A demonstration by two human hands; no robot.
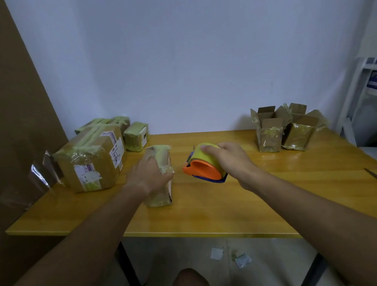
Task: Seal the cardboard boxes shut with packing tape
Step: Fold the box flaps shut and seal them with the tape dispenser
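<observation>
Box under left hand; dispenser under right hand

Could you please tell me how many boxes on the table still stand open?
2: open boxes side by side at the far right, left one, right one. More may be hidden.

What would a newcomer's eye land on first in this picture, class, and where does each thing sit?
Likely the bright orange tape dispenser at the table's middle, gripped from above by the right hand. Just left of it, the left hand holds a small taped box. Two open boxes stand at the back right.
</observation>
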